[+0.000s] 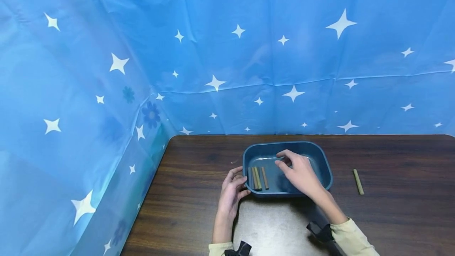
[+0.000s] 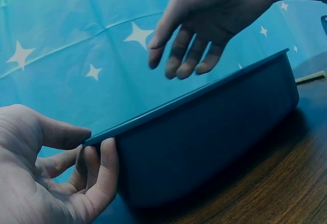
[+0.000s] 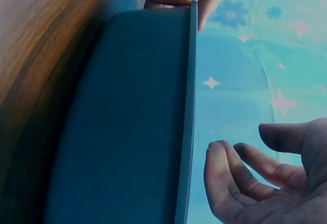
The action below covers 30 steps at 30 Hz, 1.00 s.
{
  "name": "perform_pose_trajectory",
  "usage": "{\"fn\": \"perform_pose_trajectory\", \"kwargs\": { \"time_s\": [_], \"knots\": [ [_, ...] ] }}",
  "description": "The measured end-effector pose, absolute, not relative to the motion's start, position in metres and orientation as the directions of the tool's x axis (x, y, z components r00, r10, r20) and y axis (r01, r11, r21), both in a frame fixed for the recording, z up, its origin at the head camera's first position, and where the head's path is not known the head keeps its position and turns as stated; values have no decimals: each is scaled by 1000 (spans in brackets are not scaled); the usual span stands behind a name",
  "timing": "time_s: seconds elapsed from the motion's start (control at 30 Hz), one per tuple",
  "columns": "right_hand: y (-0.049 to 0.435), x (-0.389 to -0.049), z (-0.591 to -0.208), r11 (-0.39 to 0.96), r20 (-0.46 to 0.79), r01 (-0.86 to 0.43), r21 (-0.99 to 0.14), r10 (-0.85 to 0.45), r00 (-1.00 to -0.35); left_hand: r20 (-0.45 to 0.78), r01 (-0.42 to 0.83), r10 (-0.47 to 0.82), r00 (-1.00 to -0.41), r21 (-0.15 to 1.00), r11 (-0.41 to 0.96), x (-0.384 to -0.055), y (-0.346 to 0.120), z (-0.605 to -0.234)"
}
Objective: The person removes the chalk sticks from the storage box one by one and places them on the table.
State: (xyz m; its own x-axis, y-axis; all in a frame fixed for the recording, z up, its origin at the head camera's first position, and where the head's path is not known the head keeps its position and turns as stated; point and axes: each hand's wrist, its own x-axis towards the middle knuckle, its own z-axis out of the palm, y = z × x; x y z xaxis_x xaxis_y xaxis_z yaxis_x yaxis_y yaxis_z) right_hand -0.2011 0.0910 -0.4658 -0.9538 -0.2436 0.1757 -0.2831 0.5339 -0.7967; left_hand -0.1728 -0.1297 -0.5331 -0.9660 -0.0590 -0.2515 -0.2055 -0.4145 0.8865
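A blue rectangular plastic bin [image 1: 289, 194] stands on the table. My left hand [image 1: 232, 191] pinches the rim at its left end, thumb on top and fingers below, as the left wrist view shows. Over the bin's middle hangs my right hand [image 1: 298, 171], fingers loosely bent and a gap between thumb and fingertips; nothing is held in it. Inside the bin, at the left, several thin sticks [image 1: 257, 178] lie side by side, dark grey and olive yellow. A brown stick [image 1: 265, 177] lies slightly apart from them. The sticks' material cannot be made out.
One olive-green stick [image 1: 358, 181] lies on the dark wooden table [image 1: 401, 208] to the right of the bin. A blue curtain with white stars [image 1: 270, 58] hangs along the table's back and left edges. Black straps [image 1: 320, 232] sit around both wrists.
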Motion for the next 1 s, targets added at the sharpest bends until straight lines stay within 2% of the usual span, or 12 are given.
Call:
{"fn": "perform_pose_trajectory", "kwargs": {
  "time_s": [0.57,1.0],
  "knots": [
    [41,-214,-490,512,21,-192,-837,-320,-947,-258,-220,-36,-965,882,-417,-173,-129,-535],
    [22,-226,-501,621,-69,-158,-768,-324,-943,-252,-212,-43,-967,884,-417,-173,-133,-533]
  ]
}}
